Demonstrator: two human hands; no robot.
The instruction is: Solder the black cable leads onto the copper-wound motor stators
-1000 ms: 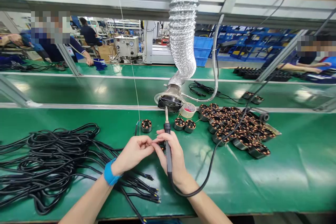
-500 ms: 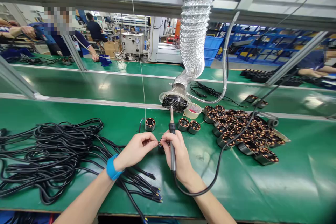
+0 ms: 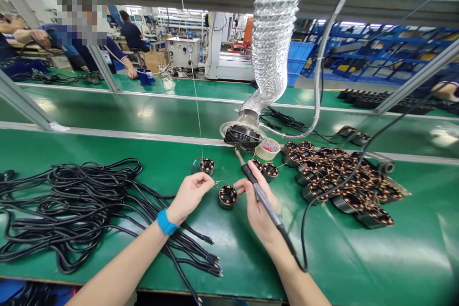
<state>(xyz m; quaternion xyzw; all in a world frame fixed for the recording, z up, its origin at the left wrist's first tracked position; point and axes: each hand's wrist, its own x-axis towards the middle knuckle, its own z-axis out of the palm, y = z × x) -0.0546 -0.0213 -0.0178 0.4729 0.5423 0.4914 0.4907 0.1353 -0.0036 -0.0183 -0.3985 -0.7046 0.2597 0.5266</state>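
- The ring-shaped stator is resting upright on the worktop, between the two hands and apart from the right fingertips.
- The left hand is closing thumb and forefinger in a pinch grip, apparently on fine wire ends just above and left of the stator.
- The right hand is gripping a soldering iron by its handle, with the tip pointing up and away, near the black fan grille.
- The stator is probably handling as a dense, rigid part; its outer metal wall is offering the safest hold, while the copper windings are likely calling for care against nicks.
- The wire ends are presumably behaving as light, springy and easily bent; a fingertip hold is suiting them.
- The iron is likely balancing well at the dark sleeve, with its cord pulling slightly; its bare metal tip is demanding clearance.
- Materials: the stator is showing a smooth grey rim around copper-coloured coils; a second stator is standing behind it, and a cluster of stators is lying to the right.
- Black cables are lying in smooth, flexible loops at left; a crinkled foil duct is hanging above the grille.
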